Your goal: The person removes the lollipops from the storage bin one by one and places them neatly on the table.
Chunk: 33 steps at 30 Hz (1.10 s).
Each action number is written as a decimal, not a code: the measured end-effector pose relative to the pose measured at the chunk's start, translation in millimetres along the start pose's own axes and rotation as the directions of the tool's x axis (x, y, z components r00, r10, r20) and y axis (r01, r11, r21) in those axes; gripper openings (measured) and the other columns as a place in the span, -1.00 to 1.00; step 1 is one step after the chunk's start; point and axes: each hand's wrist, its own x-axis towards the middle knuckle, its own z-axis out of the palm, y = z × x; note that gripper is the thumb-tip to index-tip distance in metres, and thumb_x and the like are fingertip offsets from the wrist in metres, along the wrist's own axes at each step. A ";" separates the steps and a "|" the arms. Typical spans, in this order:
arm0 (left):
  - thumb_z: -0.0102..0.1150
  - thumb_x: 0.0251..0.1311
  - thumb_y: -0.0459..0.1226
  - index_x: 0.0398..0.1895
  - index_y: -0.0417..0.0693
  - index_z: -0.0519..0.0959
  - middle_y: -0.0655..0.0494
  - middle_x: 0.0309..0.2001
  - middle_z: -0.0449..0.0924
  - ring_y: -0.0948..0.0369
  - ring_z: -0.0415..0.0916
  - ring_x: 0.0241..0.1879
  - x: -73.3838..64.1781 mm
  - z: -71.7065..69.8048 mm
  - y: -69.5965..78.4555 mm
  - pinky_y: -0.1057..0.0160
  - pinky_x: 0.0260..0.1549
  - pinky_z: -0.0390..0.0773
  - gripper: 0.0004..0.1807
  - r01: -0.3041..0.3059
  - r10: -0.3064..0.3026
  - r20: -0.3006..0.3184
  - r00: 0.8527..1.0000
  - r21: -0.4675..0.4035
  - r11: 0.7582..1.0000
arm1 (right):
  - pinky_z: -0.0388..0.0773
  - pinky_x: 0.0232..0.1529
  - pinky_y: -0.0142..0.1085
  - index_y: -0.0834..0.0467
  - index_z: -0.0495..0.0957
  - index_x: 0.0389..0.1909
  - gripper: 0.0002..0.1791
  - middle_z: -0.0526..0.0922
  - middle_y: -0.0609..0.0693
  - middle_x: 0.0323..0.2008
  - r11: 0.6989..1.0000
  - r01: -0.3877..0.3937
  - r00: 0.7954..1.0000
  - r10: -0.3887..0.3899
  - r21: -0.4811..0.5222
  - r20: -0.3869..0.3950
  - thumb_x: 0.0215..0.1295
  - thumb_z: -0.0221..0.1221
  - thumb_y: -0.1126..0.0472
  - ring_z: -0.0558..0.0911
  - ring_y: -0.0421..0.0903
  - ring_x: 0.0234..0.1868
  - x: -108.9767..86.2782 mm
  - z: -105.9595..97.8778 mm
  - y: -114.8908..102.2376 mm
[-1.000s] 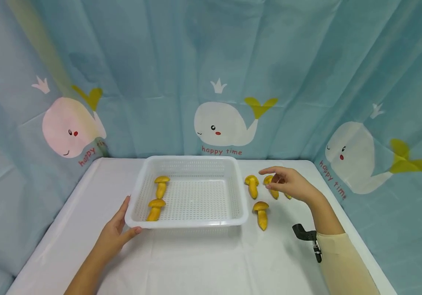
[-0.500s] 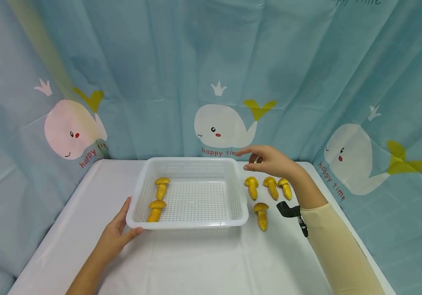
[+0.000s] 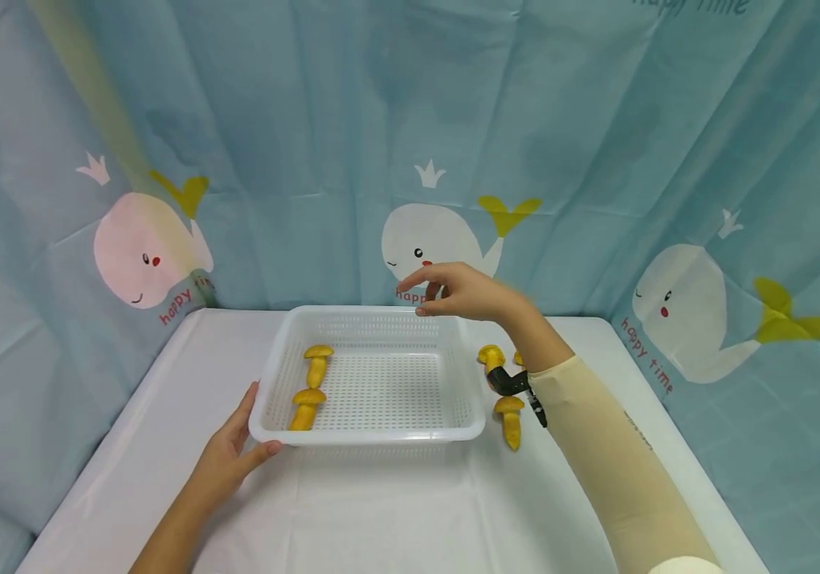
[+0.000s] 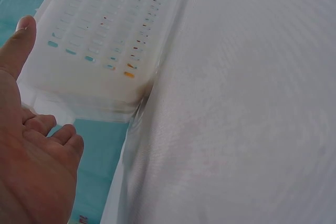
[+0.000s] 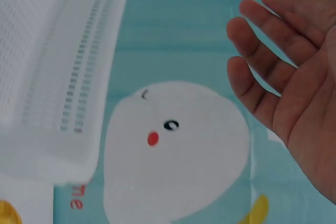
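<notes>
A white perforated plastic basket (image 3: 374, 434) stands on the table, with a yellow toy-like mushroom (image 3: 317, 365) and a second mushroom (image 3: 305, 410) lying along its left side. My left hand (image 3: 226, 458) holds the basket's near left corner, thumb on the front side and fingers on the left side. Above the basket's far rim hovers my right hand (image 3: 463, 291), fingers loosely bent; the right wrist view shows nothing in its palm. Right of the basket lie another mushroom (image 3: 492, 355) and one nearer mushroom (image 3: 510, 422). My right forearm hides most of the others there.
White cloth covers the table (image 3: 381, 510). A blue curtain (image 3: 295, 159) with printed whales hangs behind and at both sides. A black wrist mount (image 3: 510, 383) sticks out from the right sleeve.
My right hand has moved left and up, from over the mushrooms at the right to above the basket's far rim. The left hand stays at the basket's corner. The mushrooms have not moved.
</notes>
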 end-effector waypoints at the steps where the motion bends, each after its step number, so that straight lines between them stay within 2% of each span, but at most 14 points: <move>1: 0.39 0.11 -0.27 0.55 0.37 -0.15 0.29 0.55 -0.18 0.63 -0.17 0.40 0.0 0.1 -0.1 0.71 0.12 0.07 0.10 0.001 -0.001 -0.003 1.000 0.004 1.000 | 0.60 -0.22 -0.26 -0.26 0.52 0.14 -0.60 0.62 -0.25 -0.12 1.000 0.011 1.000 -0.011 -0.005 0.008 0.29 0.26 0.01 0.54 -0.23 0.04 6.3 3.5 -1.4; 2: 0.39 0.11 -0.27 0.55 0.36 -0.15 0.29 0.55 -0.18 0.63 -0.17 0.40 0.1 0.0 -0.6 0.71 0.12 0.07 0.09 0.004 -0.003 -0.003 1.000 0.007 1.000 | 0.60 -0.22 -0.27 -0.25 0.53 0.15 -0.60 0.61 -0.26 -0.11 1.000 0.020 1.000 -0.020 -0.008 0.016 0.29 0.27 0.02 0.53 -0.22 0.05 12.5 7.3 -2.7; 4: 0.38 0.12 -0.26 0.56 0.33 -0.15 0.26 0.56 -0.17 0.62 -0.16 0.40 -0.1 -0.1 -1.3 0.69 0.12 0.08 0.09 0.003 -0.003 -0.003 1.000 0.010 1.000 | 0.59 -0.22 -0.27 -0.24 0.53 0.15 -0.59 0.58 -0.29 -0.04 1.000 0.028 0.999 -0.028 -0.002 0.031 0.28 0.28 0.02 0.58 -0.17 -0.13 24.0 15.6 -5.5; 7: 0.38 0.12 -0.27 0.56 0.31 -0.14 0.20 0.56 -0.15 0.60 -0.14 0.40 -0.1 0.4 -2.0 0.67 0.12 0.09 0.08 -0.004 0.004 -0.004 1.000 0.010 1.000 | 0.60 -0.24 -0.27 -0.25 0.53 0.14 -0.59 0.60 -0.27 -0.06 0.999 0.032 0.998 -0.033 0.008 0.057 0.27 0.28 0.02 0.59 -0.17 -0.17 40.1 28.8 -8.5; 15: 0.39 0.10 -0.29 0.57 0.23 -0.13 0.21 0.56 -0.17 0.62 -0.14 0.40 1.1 0.2 -5.5 0.69 0.13 0.07 0.09 -0.012 0.012 0.005 1.000 -0.012 1.000 | 0.62 -0.22 -0.32 -0.19 0.55 0.12 -0.62 0.59 -0.33 -0.02 0.993 0.095 0.989 -0.103 0.076 0.106 0.29 0.27 0.06 0.59 -0.19 -0.13 76.1 68.0 -11.2; 19: 0.39 0.10 -0.29 0.56 0.33 -0.15 0.11 0.57 -0.18 0.66 -0.16 0.38 1.3 -0.9 -6.6 0.71 0.13 0.06 0.11 -0.006 0.007 0.008 1.000 -0.019 1.000 | 0.61 -0.19 -0.37 -0.18 0.56 0.12 -0.63 0.58 -0.39 0.01 0.989 0.118 0.985 -0.128 0.088 0.119 0.29 0.27 0.07 0.58 -0.23 -0.10 91.4 90.3 -6.3; 22: 0.39 0.10 -0.29 0.54 0.41 -0.16 0.10 0.57 -0.19 0.66 -0.17 0.38 1.5 -1.8 -7.3 0.72 0.13 0.05 0.11 -0.004 0.004 0.015 1.000 -0.031 0.999 | 0.61 -0.18 -0.39 -0.16 0.56 0.11 -0.63 0.58 -0.40 0.01 0.989 0.106 0.982 -0.120 0.102 0.143 0.28 0.28 0.07 0.58 -0.24 -0.10 100.9 106.2 -1.9; 28: 0.39 0.10 -0.30 0.55 0.41 -0.16 0.13 0.57 -0.20 0.62 -0.18 0.41 1.6 -1.9 -8.4 0.71 0.14 0.05 0.12 -0.007 0.008 0.022 1.000 -0.038 0.999 | 0.56 -0.10 -0.43 -0.15 0.58 0.09 -0.63 0.58 -0.38 0.01 0.989 0.049 0.981 -0.074 0.141 0.181 0.26 0.30 0.10 0.56 -0.22 -0.08 112.1 131.9 7.9; 33: 0.39 0.10 -0.29 0.55 0.40 -0.16 0.17 0.57 -0.20 0.62 -0.17 0.41 1.8 -2.6 -7.7 0.71 0.15 0.06 0.11 -0.002 0.003 0.026 1.000 -0.048 0.999 | 0.54 -0.05 -0.42 -0.12 0.59 0.08 -0.64 0.62 -0.18 0.07 0.984 0.034 0.974 -0.072 0.173 0.216 0.25 0.31 0.14 0.55 -0.12 -0.03 117.0 150.7 17.7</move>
